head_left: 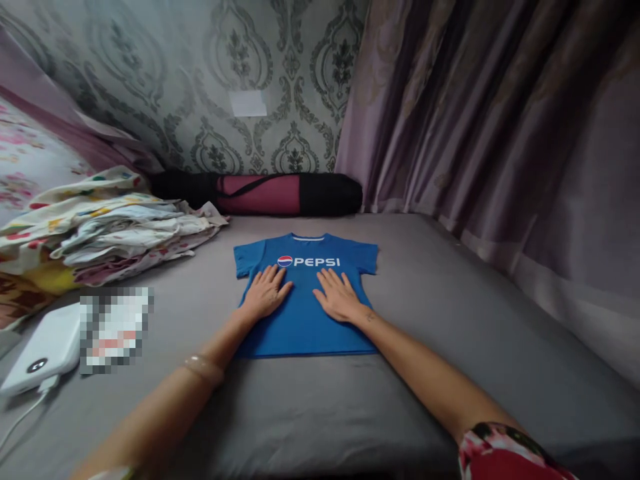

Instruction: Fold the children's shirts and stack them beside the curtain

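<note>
A blue T-shirt (305, 320) with a white Pepsi logo lies spread flat, front up, on the grey bed sheet (450, 320). My left hand (265, 292) rests palm down on the shirt's left half, fingers stretched out. My right hand (337, 295) lies flat on the right half, fingers also spread. Both hands sit just below the logo, a little apart from each other. Neither hand holds anything. A pale bangle (204, 368) is on my left wrist.
A pile of folded patterned clothes (105, 230) lies at the left. A white power bank (45, 350) with a cable sits near the front left. A rolled black and pink mat (265, 193) lies along the wall. Purple curtains (500, 133) hang at the right.
</note>
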### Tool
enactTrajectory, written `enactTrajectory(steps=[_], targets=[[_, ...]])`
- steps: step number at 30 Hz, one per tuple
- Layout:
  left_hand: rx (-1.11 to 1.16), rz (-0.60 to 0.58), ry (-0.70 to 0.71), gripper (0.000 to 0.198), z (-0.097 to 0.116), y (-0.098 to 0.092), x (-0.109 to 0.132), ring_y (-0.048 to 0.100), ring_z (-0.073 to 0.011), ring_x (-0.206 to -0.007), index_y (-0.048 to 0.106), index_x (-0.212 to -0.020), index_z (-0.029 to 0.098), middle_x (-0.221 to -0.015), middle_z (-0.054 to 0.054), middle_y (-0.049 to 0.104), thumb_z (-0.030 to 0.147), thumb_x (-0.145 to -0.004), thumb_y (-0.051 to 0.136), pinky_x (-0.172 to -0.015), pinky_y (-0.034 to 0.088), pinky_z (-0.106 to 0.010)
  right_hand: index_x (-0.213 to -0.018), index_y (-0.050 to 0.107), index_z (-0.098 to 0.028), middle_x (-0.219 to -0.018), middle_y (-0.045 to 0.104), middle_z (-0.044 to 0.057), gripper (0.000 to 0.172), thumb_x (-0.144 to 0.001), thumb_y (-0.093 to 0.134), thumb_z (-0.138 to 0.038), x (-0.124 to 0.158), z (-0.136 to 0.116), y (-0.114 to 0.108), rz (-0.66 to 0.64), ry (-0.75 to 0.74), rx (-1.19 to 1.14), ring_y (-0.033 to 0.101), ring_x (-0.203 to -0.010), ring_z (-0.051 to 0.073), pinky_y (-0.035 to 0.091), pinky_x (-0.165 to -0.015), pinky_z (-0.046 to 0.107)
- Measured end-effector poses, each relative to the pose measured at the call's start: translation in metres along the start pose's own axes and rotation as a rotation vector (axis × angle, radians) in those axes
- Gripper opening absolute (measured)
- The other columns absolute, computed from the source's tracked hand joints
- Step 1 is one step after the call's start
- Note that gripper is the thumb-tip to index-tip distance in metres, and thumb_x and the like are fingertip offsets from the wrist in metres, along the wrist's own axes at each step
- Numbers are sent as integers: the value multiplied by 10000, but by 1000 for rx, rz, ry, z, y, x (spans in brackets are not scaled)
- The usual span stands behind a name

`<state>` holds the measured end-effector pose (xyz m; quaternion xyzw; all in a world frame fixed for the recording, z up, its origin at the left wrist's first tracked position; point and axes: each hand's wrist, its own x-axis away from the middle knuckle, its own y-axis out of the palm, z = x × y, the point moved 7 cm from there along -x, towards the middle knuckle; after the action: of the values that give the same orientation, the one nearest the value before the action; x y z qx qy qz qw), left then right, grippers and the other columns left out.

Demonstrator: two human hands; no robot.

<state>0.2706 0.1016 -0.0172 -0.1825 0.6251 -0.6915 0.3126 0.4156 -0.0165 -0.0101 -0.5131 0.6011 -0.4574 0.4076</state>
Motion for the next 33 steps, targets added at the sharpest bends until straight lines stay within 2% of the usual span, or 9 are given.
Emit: enactTrajectory(steps=[3,6,17,19,23,26,29,33], targets=[[-43,-13,-52,625,-36,-4,11,241,-297,-1429,373,-1448,135,-1515,-150,347,508,-956,272,-1151,194,-488,-1489,279,-82,-1557,238,144,689,-971,174,-526,6,47,-9,56,150,48,172,-1445,269,113,-1171,458],[-49,-43,-70,628,-53,-7,17,199,-292,-1443,351,-1466,148,-1528,-121,328,502,-958,243,-1154,171,-505,-1481,292,-70,-1554,244,149,681,-975,165,-508,9,72,-14,95,188,75,184,-1443,262,140,-1171,425],[-80,-83,-66,635,-53,-3,15,177,-286,-1449,315,-1483,144,-1546,-112,286,498,-965,212,-1160,146,-499,-1465,313,-28,-1550,248,164,674,-981,186,-480,10,70,-15,86,155,126,195,-1438,275,155,-1166,427],[-118,-92,-54,608,-49,-7,14,196,-290,-1443,344,-1467,142,-1536,-124,307,473,-968,244,-1160,135,-507,-1468,313,-35,-1551,243,165,663,-983,196,-472,11,68,-16,73,144,131,189,-1439,278,155,-1166,432],[-219,-33,-21,546,-31,-19,20,224,-306,-1433,450,-1385,72,-1498,-192,359,391,-974,286,-1164,106,-511,-1477,314,-84,-1564,209,149,640,-981,207,-474,20,59,-19,52,115,148,150,-1449,280,121,-1164,494],[-180,-70,-7,534,-12,-16,37,252,-306,-1423,433,-1386,47,-1493,-204,361,357,-979,281,-1155,180,-487,-1492,289,-110,-1574,175,135,633,-981,208,-476,37,50,-19,30,83,157,117,-1456,268,95,-1164,514],[-60,-151,104,604,11,-5,61,250,-292,-1426,347,-1451,100,-1531,-164,306,467,-977,275,-1144,227,-468,-1506,261,-143,-1584,136,125,638,-978,217,-499,61,42,-20,-25,51,118,103,-1458,260,114,-1168,492],[11,-134,213,660,24,-7,87,197,-263,-1446,306,-1481,164,-1550,-111,284,565,-966,207,-1161,176,-476,-1514,240,-173,-1590,108,105,643,-980,198,-528,97,34,-21,-114,19,48,67,-1461,234,98,-1179,469]])
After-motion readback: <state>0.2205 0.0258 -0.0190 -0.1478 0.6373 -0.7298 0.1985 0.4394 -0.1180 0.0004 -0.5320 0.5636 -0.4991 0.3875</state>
